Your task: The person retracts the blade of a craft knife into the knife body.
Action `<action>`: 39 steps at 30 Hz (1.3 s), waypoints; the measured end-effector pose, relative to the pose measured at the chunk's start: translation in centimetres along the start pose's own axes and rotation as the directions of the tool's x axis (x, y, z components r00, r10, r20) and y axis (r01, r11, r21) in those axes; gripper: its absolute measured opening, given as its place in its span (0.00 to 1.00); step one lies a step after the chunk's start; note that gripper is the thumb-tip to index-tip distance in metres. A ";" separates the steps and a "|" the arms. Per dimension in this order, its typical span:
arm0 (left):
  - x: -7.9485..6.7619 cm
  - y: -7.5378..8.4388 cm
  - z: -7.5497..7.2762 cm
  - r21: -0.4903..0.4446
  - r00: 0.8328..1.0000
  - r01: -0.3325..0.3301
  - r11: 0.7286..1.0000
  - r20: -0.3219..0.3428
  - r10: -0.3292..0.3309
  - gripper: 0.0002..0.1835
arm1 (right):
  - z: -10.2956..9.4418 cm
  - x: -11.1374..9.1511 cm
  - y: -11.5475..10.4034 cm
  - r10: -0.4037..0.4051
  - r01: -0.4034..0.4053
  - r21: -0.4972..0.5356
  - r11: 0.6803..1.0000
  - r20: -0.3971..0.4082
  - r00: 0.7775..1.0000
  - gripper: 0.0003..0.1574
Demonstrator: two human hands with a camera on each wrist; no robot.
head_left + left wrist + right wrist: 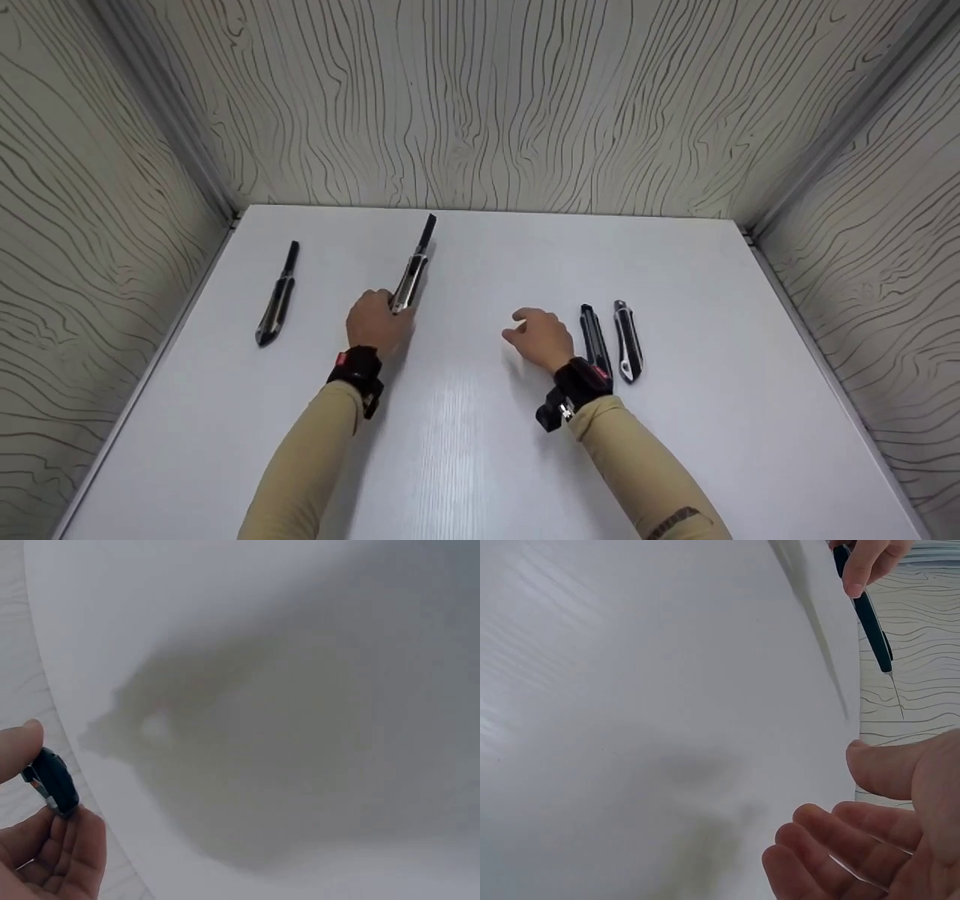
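Note:
My left hand (377, 324) pinches a utility knife (409, 283) by the rear of its handle, with the dark blade extended and pointing toward the back wall. In the left wrist view, the knife's butt end (55, 781) shows between thumb and fingers. The right wrist view catches the same knife (870, 628) from the side, raised over the table with its shadow below. Relaxed and holding nothing, my right hand (541, 339) hovers over the table, its fingers (859, 844) loosely bent and thumb apart.
Left of my left hand lies another utility knife (276, 311), blade extended. Two more utility knives, a dark one (593, 336) and a silver-and-black one (628, 343), lie beside my right wrist with no blade showing. Wood-grain panels (465, 105) enclose the white table (480, 465).

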State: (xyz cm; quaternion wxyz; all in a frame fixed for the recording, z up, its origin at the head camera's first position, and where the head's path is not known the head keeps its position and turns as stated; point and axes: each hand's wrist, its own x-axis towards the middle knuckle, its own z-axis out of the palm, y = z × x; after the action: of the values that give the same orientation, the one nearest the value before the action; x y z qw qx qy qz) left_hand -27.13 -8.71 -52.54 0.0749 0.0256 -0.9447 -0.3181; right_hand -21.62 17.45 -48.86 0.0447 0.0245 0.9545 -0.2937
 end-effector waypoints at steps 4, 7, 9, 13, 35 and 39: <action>-1.2 1.5 0.4 -0.044 0.999 -0.021 0.999 0.026 0.023 0.14 | -0.6 -0.1 0.5 0.006 -0.006 0.048 0.999 0.000 1.000 0.26; -2.1 2.7 0.8 -0.060 0.998 -0.056 0.997 0.034 0.058 0.15 | -0.8 -0.2 0.8 0.004 -0.005 0.084 0.996 0.005 1.000 0.27; -2.6 3.6 1.1 -0.064 0.996 -0.084 0.994 0.037 0.086 0.17 | -0.9 -0.3 0.8 0.001 -0.001 0.088 0.996 0.009 1.000 0.27; -3.6 5.5 1.5 -0.091 0.988 -0.134 0.987 0.066 0.140 0.19 | -1.1 -0.2 1.1 0.001 -0.001 0.086 0.996 0.000 1.000 0.28; -8.5 10.7 4.7 -0.109 0.949 -0.263 0.959 0.152 0.278 0.20 | -2.2 0.3 2.3 0.190 -0.205 0.688 0.696 0.098 0.977 0.27; -8.8 10.8 4.9 -0.081 0.945 -0.291 0.953 0.132 0.299 0.20 | -1.9 0.5 2.3 0.224 -0.228 0.721 0.654 0.104 0.969 0.23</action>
State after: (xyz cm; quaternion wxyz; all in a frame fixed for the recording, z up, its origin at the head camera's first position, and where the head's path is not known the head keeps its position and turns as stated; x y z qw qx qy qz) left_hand -19.19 3.64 -51.01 0.0544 -0.1412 -0.9307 -0.3329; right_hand -22.08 20.41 -48.60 0.0700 0.1581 0.7482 -0.6405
